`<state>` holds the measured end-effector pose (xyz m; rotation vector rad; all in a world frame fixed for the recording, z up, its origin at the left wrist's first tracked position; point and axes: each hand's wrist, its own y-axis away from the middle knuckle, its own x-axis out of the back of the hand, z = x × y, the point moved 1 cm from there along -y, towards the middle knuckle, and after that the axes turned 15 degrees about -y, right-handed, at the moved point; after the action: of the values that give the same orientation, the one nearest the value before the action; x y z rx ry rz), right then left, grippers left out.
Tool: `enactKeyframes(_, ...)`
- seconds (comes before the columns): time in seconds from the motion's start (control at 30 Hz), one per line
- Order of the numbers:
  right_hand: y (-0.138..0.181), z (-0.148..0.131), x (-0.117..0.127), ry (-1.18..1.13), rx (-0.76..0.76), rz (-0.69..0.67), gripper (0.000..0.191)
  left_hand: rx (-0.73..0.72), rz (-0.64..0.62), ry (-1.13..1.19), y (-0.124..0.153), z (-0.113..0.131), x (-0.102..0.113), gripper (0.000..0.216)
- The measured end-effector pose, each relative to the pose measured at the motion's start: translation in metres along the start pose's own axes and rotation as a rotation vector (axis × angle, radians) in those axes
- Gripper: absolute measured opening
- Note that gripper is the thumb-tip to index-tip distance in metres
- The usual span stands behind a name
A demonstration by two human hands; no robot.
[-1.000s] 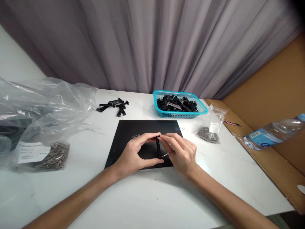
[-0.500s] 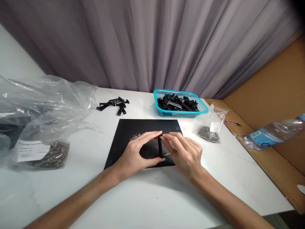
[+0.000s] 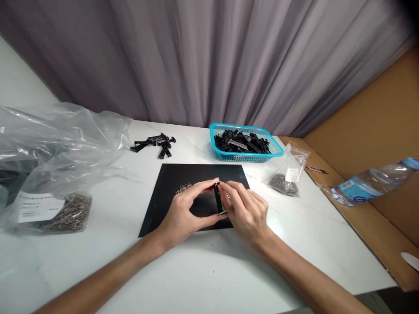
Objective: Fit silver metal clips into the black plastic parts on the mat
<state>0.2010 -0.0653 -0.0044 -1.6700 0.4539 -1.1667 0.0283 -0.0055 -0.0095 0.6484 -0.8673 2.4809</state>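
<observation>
Hold the black strip (image 3: 218,199) over the dark mat (image 3: 160,203), pinched end to end in the left hand (image 3: 183,208). With the right hand (image 3: 248,209), grip the thin metal rod (image 3: 223,212) and guide it gently at the near end, apparently touching.

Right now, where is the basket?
In the head view, the basket stands right of centre on the table, close to the curtain, beyond the black mat and left of the right-hand bag.

Pleated grey-purple curtain (image 3: 183,65) behind white grey-veined desk (image 3: 183,274). Pale wall (image 3: 19,74) to my left, brown panel (image 3: 376,117) to my right. Soft glare (image 3: 276,227) on desk.
</observation>
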Motion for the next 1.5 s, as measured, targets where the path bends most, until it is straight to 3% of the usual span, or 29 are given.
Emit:
enactKeyframes(0.27,0.001,-0.002,0.0,0.001,0.034,0.024,0.019,-0.01,0.002,0.02,0.001,0.0,0.002,0.069)
enactKeyframes(0.47,-0.005,0.003,0.003,-0.173,-0.116,0.014,0.004,0.0,-0.032,0.024,-0.002,0.004,0.007,0.07)
enactKeyframes(0.6,-0.008,0.008,0.005,-0.347,-0.242,-0.036,0.008,0.028,-0.051,0.023,-0.003,0.005,0.007,0.071)
enactKeyframes(0.8,-0.012,0.013,0.01,-0.38,-0.227,-0.098,0.012,0.055,-0.08,0.047,-0.002,0.005,0.007,0.072)
enactKeyframes(1.0,-0.017,0.015,0.017,-0.467,-0.317,-0.19,0.014,0.064,-0.104,0.072,-0.001,0.006,0.006,0.073)
enactKeyframes(1.3,-0.015,0.011,0.023,-0.367,-0.222,-0.31,0.018,0.114,-0.125,0.166,0.001,0.014,0.004,0.072)
enactKeyframes(1.5,-0.005,0.011,0.016,-0.317,-0.122,-0.197,0.013,0.18,-0.188,0.231,-0.002,0.007,0.012,0.074)
